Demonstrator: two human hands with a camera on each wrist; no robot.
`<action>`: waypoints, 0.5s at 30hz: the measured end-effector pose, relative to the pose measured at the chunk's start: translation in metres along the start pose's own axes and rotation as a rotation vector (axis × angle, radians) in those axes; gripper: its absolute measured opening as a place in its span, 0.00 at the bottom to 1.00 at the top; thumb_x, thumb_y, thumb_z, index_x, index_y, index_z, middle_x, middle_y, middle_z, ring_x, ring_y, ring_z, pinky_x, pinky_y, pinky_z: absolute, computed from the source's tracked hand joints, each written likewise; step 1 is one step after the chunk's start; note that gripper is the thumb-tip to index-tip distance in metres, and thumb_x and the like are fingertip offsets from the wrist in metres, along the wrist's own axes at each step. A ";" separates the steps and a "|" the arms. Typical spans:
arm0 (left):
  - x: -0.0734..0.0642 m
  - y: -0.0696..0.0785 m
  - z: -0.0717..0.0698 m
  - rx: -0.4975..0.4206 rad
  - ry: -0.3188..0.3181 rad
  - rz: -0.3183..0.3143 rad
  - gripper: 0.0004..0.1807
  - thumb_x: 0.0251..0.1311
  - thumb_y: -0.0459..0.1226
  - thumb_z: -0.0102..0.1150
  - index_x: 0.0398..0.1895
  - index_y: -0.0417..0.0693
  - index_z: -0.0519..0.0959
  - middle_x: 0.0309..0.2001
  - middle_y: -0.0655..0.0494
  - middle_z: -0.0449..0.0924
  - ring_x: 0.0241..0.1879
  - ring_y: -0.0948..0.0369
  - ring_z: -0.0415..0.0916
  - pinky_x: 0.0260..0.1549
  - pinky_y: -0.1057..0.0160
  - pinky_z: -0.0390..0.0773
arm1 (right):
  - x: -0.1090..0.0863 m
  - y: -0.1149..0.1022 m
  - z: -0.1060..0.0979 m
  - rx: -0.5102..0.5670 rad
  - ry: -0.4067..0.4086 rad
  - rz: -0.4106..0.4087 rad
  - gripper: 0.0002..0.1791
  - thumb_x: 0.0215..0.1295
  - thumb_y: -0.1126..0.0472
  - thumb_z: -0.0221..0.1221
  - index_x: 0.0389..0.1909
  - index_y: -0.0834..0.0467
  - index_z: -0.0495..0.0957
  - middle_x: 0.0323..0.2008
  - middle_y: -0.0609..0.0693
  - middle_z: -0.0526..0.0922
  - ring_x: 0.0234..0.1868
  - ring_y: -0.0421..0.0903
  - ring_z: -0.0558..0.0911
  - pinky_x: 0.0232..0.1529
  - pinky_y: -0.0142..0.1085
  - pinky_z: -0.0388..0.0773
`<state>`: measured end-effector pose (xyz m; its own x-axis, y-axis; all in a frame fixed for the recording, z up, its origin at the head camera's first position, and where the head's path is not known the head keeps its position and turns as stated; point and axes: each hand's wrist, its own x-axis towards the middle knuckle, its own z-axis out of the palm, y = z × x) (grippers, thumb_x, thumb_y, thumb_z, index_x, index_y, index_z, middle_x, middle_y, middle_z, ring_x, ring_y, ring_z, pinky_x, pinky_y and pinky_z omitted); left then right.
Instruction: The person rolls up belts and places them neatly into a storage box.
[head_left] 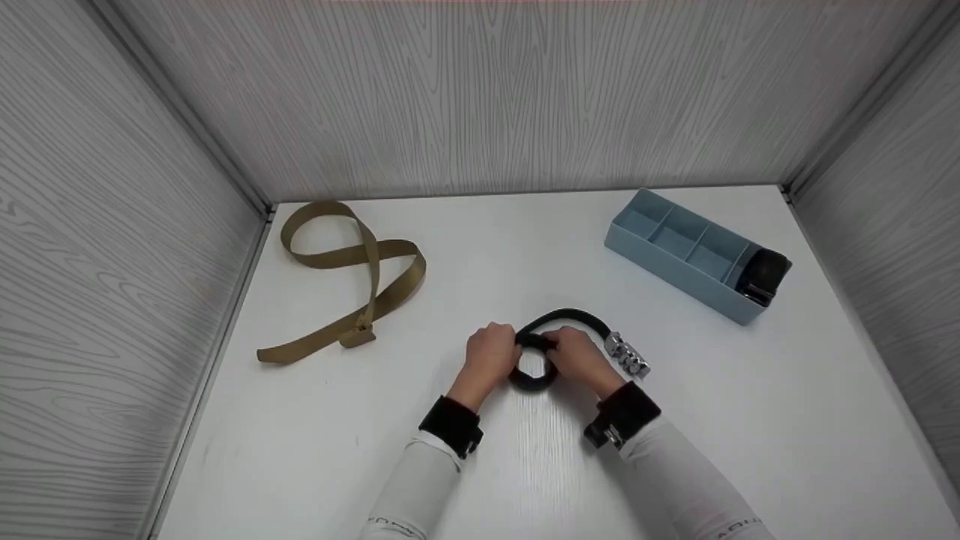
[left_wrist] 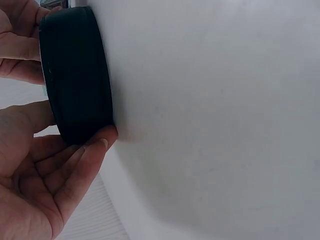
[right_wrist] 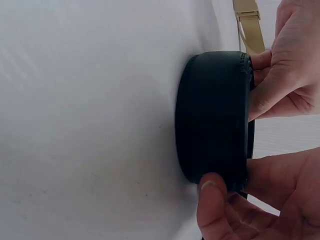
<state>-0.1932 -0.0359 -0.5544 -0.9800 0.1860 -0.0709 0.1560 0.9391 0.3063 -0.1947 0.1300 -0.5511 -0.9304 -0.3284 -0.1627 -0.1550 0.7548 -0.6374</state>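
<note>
A black belt (head_left: 533,383) stands on its edge on the white table, partly wound into a ring. Its loose end curves out to the right and finishes in a silver buckle (head_left: 627,355). My left hand (head_left: 490,354) pinches the ring's left side, thumb inside and fingers outside. On the opposite side my right hand (head_left: 580,357) pinches the coil in the same way. Both wrist views show the belt's smooth outer face, with the fingertips (right_wrist: 211,192) of the right hand along its lower edge. The coil's inside is hidden in those views.
A tan webbing belt (head_left: 405,289) lies in loose loops at the left. Towards the back right, a blue divided box (head_left: 675,271) holds a rolled black belt (head_left: 763,274) in its nearest compartment. Grey wood-grain panels (head_left: 495,97) enclose the table's back and sides.
</note>
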 end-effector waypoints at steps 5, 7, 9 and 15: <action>0.000 0.001 -0.001 0.002 0.024 0.002 0.07 0.56 0.36 0.64 0.26 0.41 0.83 0.28 0.46 0.83 0.27 0.49 0.81 0.26 0.53 0.78 | -0.005 0.002 -0.001 0.035 0.013 0.057 0.04 0.62 0.67 0.61 0.35 0.62 0.83 0.30 0.51 0.82 0.32 0.48 0.79 0.41 0.43 0.75; 0.000 0.001 -0.001 -0.005 0.025 0.003 0.07 0.56 0.36 0.64 0.26 0.41 0.83 0.28 0.46 0.83 0.27 0.49 0.81 0.25 0.53 0.78 | -0.008 0.001 -0.002 0.044 0.005 0.090 0.02 0.62 0.66 0.62 0.32 0.62 0.81 0.27 0.50 0.80 0.30 0.47 0.78 0.38 0.42 0.75; 0.000 0.001 -0.001 -0.012 0.021 0.007 0.07 0.56 0.36 0.64 0.25 0.41 0.82 0.27 0.46 0.83 0.27 0.49 0.81 0.25 0.53 0.78 | -0.010 0.001 -0.002 0.045 -0.004 0.108 0.03 0.62 0.66 0.62 0.31 0.62 0.81 0.25 0.49 0.79 0.28 0.47 0.78 0.35 0.42 0.76; -0.002 -0.003 -0.001 -0.027 -0.007 0.017 0.09 0.58 0.38 0.64 0.25 0.42 0.81 0.27 0.48 0.82 0.28 0.51 0.81 0.26 0.55 0.78 | -0.008 -0.002 -0.003 0.019 -0.025 0.100 0.04 0.61 0.69 0.61 0.27 0.62 0.80 0.21 0.48 0.78 0.24 0.45 0.77 0.31 0.40 0.76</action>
<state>-0.1922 -0.0390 -0.5539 -0.9763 0.2040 -0.0720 0.1693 0.9276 0.3329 -0.1880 0.1331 -0.5459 -0.9323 -0.2663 -0.2448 -0.0551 0.7734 -0.6316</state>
